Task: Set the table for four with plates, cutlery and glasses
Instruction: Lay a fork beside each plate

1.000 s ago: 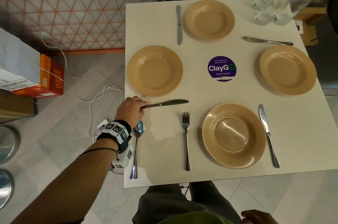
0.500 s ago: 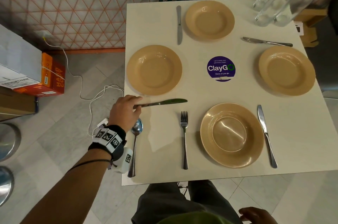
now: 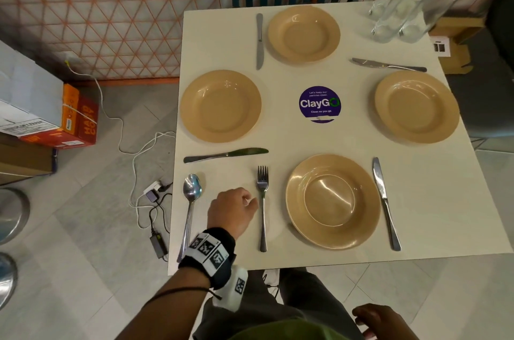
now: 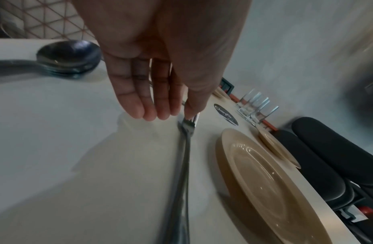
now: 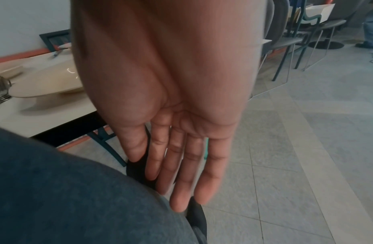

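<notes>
Four tan plates sit on the white table (image 3: pixel 319 139), the nearest plate (image 3: pixel 332 202) in front of me. A fork (image 3: pixel 262 209) lies left of it, a knife (image 3: pixel 385 200) to its right. My left hand (image 3: pixel 242 205) hovers between the fork and a spoon (image 3: pixel 190 200). In the left wrist view the left hand (image 4: pixel 171 113) has straight fingers, and its thumb tip meets the fork (image 4: pixel 186 148) near the tines. Another knife (image 3: pixel 225 155) lies free below the left plate (image 3: pixel 221 106). My right hand (image 5: pixel 192 178) hangs open beside my leg, holding nothing.
Several clear glasses (image 3: pixel 395 20) stand at the far right corner. Knives lie by the far plate (image 3: pixel 304 33) and the right plate (image 3: pixel 416 106). A purple sticker (image 3: pixel 319 104) marks the table's middle. Boxes (image 3: pixel 41 111) and cables (image 3: pixel 139 161) lie on the floor to the left.
My left hand let go of the knife below the left plate and moved nearer and rightward to the fork. The knife now lies alone on the table.
</notes>
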`<state>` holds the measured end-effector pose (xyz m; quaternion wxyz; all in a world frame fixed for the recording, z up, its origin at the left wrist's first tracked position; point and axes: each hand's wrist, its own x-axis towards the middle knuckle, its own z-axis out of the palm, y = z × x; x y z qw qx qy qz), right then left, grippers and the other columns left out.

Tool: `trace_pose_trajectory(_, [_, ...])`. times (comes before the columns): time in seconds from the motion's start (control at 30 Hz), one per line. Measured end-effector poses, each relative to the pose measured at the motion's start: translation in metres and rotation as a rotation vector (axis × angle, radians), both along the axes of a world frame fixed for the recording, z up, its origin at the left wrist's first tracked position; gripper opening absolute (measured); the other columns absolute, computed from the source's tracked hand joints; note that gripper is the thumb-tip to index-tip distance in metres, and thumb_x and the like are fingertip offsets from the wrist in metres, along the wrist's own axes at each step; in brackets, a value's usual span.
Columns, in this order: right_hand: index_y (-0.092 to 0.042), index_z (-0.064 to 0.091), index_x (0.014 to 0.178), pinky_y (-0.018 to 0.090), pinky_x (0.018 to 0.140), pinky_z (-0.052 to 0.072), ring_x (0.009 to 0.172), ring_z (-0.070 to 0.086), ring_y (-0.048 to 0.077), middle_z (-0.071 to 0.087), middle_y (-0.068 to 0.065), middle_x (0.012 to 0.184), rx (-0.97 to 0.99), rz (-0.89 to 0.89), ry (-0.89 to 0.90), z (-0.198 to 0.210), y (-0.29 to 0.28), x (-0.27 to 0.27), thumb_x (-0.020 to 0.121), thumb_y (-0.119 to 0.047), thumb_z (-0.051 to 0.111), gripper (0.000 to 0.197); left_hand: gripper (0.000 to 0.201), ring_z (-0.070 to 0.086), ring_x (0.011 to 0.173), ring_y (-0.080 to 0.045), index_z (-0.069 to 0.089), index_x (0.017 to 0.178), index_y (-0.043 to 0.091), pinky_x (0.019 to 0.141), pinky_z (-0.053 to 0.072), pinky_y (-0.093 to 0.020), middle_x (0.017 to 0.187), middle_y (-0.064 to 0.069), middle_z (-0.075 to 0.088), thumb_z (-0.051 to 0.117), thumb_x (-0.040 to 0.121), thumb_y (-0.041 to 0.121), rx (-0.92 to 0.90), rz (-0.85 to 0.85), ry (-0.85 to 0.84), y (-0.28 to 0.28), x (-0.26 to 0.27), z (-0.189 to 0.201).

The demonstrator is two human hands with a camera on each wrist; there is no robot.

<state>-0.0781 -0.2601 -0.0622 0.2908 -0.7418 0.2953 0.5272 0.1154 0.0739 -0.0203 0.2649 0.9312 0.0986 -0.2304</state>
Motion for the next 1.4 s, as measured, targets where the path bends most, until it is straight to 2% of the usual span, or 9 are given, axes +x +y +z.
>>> trace_pose_trajectory(0.13, [-0.024,0.071,0.094,0.016,0.064,0.047,0.078,0.072,0.011,0.073,-0.005,0.096,-0.004,0.015,-0.048,0.005,-0.012,0.001,0.101,-0.029,0.051,0.021,0.042,0.064,0.106,-0.022,0.065,0.118,0.023,0.092,0.050,-0.034,0.114,0.003,0.070,0.057,0.089,0.052,0.078,0.037,0.081,-0.020,-0.003,-0.011])
trace_pose_trajectory(0.43, [-0.035,0.067,0.091,0.026,0.086,0.056,0.079,0.071,0.006,0.073,-0.009,0.097,0.047,0.184,-0.102,0.015,-0.045,0.003,0.101,-0.033,0.050,0.019,0.036,0.065,0.095,-0.029,0.064,0.105,0.015,0.078,0.050,-0.034,0.102,-0.006,0.069,0.060,0.088,0.046,0.228,0.100,0.087,-0.050,-0.011,-0.013])
trace_pose_trajectory(0.5, [-0.042,0.062,0.089,0.024,0.088,0.055,0.079,0.069,0.002,0.071,-0.012,0.100,0.055,0.236,-0.122,0.021,-0.048,0.008,0.098,-0.049,0.048,0.018,0.032,0.065,0.093,-0.031,0.064,0.103,0.014,0.079,0.053,-0.036,0.101,-0.008,0.069,0.058,0.089,0.043,0.251,0.095,0.087,-0.055,-0.011,-0.015])
trace_pose_trajectory(0.6, [-0.050,0.054,0.087,0.016,0.085,0.049,0.086,0.063,-0.003,0.061,-0.025,0.096,0.076,0.357,-0.190,0.026,-0.053,0.015,0.067,-0.086,0.027,0.049,0.028,0.064,0.095,-0.033,0.065,0.104,0.012,0.076,0.051,-0.036,0.102,-0.011,0.068,0.057,0.089,0.035,0.265,0.108,0.090,-0.062,-0.010,-0.017])
trace_pose_trajectory(0.73, [-0.047,0.058,0.091,0.015,0.086,0.048,0.096,0.064,-0.001,0.063,-0.025,0.100,0.155,0.508,-0.266,0.061,-0.043,0.041,0.097,-0.055,0.047,0.015,0.023,0.064,0.083,-0.031,0.066,0.090,0.009,0.065,0.042,-0.031,0.090,-0.011,0.068,0.059,0.084,0.031,0.213,0.145,0.093,-0.063,-0.009,-0.013])
trace_pose_trajectory(0.87, [-0.029,0.072,0.096,0.023,0.084,0.053,0.089,0.066,0.003,0.069,-0.020,0.090,0.273,0.557,-0.370,0.096,-0.031,0.076,0.098,-0.050,0.048,0.032,0.017,0.062,0.073,-0.023,0.069,0.081,0.013,0.064,0.043,-0.028,0.076,-0.003,0.068,0.064,0.082,0.029,0.128,0.197,0.051,-0.061,-0.016,0.010])
trace_pose_trajectory(1.07, [-0.021,0.070,0.110,0.019,0.078,0.053,0.082,0.067,0.000,0.071,-0.006,0.099,0.540,0.191,-0.589,0.124,0.019,0.136,0.103,-0.031,0.047,0.026,0.004,0.070,0.069,-0.015,0.069,0.075,0.026,0.074,0.060,-0.036,0.070,0.008,0.072,0.073,0.076,0.025,-0.173,0.321,-0.105,-0.074,-0.029,0.059])
trace_pose_trajectory(1.2, [-0.014,0.064,0.122,0.038,0.087,0.057,0.093,0.067,0.020,0.070,0.007,0.114,0.724,-0.245,-0.426,0.123,0.059,0.160,0.105,-0.034,0.044,0.033,0.008,0.072,0.065,-0.013,0.070,0.072,0.026,0.070,0.062,-0.040,0.065,0.008,0.071,0.076,0.074,0.022,-0.345,0.321,-0.138,-0.100,-0.033,0.079])
trace_pose_trajectory(1.4, [0.000,0.066,0.117,0.035,0.070,0.056,0.074,0.066,0.020,0.072,0.008,0.097,0.844,-0.566,-0.374,0.118,0.076,0.167,0.106,-0.025,0.041,0.037,0.007,0.071,0.063,-0.006,0.077,0.082,0.026,0.069,0.061,-0.034,0.067,0.011,0.073,0.071,0.081,0.023,-0.411,0.235,-0.143,-0.130,-0.038,0.088])
